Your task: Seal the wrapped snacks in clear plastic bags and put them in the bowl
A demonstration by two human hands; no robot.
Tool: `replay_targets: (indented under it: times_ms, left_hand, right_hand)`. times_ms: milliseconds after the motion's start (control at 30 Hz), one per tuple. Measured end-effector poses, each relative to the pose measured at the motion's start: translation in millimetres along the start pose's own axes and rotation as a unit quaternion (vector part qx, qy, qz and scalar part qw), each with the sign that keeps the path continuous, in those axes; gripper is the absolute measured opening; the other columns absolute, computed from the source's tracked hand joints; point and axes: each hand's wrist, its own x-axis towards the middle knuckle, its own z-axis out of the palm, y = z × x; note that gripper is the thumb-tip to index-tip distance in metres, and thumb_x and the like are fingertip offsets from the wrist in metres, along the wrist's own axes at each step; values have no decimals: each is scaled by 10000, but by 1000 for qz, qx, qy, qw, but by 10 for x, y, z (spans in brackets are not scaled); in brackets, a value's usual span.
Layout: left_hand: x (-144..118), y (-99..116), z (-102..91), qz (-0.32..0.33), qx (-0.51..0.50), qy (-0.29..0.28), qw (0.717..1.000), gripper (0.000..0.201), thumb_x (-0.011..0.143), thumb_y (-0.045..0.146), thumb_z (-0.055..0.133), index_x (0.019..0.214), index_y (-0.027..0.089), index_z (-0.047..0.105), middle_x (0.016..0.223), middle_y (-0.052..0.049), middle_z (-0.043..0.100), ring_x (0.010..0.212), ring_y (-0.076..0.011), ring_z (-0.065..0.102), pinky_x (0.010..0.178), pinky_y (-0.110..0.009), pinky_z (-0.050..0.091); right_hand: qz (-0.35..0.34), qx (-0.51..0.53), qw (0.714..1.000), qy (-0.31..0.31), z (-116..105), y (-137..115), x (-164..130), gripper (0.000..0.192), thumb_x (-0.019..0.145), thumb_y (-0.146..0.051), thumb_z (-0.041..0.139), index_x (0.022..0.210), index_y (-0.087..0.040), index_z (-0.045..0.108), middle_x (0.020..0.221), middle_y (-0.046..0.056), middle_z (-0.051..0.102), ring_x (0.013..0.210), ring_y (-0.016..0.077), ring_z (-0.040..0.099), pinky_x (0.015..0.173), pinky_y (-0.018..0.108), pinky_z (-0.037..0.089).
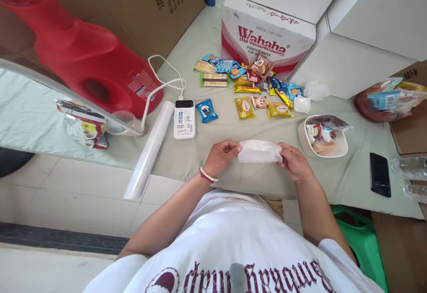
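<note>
Between my two hands, a folded piece of clear plastic [260,151] is stretched out flat above the table's near edge. My left hand [222,156], with a bracelet at the wrist, pinches its left end between thumb and fingers. The right end is gripped by my right hand [295,161]. Just beyond lie several wrapped snacks, among them a yellow packet [244,107], a small red-and-white packet [259,102] and another yellow packet [280,109]. A white plastic bowl [302,139] with wrappers in it stands right of my right hand.
A white power bank [184,126], a blue packet [207,110] and a plastic film roll [149,150] lie to the left. Behind the heaped snacks stands a Wahaha box [268,34]. A red jug [96,61] is far left; a phone [380,175] lies right.
</note>
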Motion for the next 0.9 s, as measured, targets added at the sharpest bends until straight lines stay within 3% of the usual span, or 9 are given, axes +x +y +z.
replay_targets:
  times_ms: [133,200,300,367,467,567,633,733,900]
  left_hand:
    - [-68,58,-101,-18,-32,-67,997,450,727,574,830,759,166,642,684,21,589,663,-117,521,684,-261,436]
    - [-91,79,-93,-8,-28,-68,997,465,760,606,797,766,170,633,683,25,566,658,-115,506,673,-259,427]
    - [-93,99,-53,-1,-5,-52,999,484,805,636,745,753,174,612,678,28,537,666,-116,484,673,-256,423]
    - [-79,99,-23,-10,-11,-44,999,494,809,647,733,748,177,594,685,30,527,670,-115,473,663,-251,421]
    - [-51,81,5,-32,-56,-26,998,498,783,640,763,754,184,564,687,41,509,658,-107,464,631,-236,419]
    - [-27,64,-24,-54,-86,4,995,511,776,628,779,745,195,510,638,62,485,577,-85,456,564,-216,396]
    - [-8,67,-85,-73,-84,10,994,497,792,624,765,772,203,502,588,81,462,489,-70,430,498,-206,345]
    - [21,98,-202,-81,-55,21,995,455,829,602,735,815,208,508,538,106,415,405,-54,363,445,-201,280]
    - [-23,193,-179,20,43,88,995,415,892,591,666,843,209,511,656,49,541,563,-95,533,526,-220,402]
  right_hand:
    - [14,-14,999,-36,-58,45,32,254,702,-430,709,741,-209,590,631,-36,456,539,102,342,440,231,241]
    - [-73,-99,992,29,-51,96,57,230,775,-426,679,827,-213,611,703,-17,519,560,112,385,475,244,327]
    - [-276,-266,918,99,-21,126,54,273,856,-321,649,1115,-236,662,1167,80,634,700,140,514,647,311,498]
    - [-358,-357,862,16,20,113,39,396,885,-252,633,1280,-278,644,1512,108,478,879,179,590,800,372,549]
    - [-381,-433,810,-102,87,116,64,297,935,-233,602,1204,-295,711,1554,83,483,1072,243,601,917,438,544]
    - [-352,-399,842,-82,101,184,125,172,987,-305,579,1014,-276,746,1142,77,717,959,234,618,872,424,535]
    - [-298,-308,903,-41,82,239,148,163,983,-375,611,968,-265,729,892,36,709,789,189,595,758,352,517]
    - [-186,-103,977,38,66,285,151,232,895,-469,722,906,-241,684,767,-11,640,607,124,476,556,257,399]
    - [-62,143,984,92,166,262,158,422,675,-515,885,813,-213,624,655,-52,500,545,84,389,458,209,289]
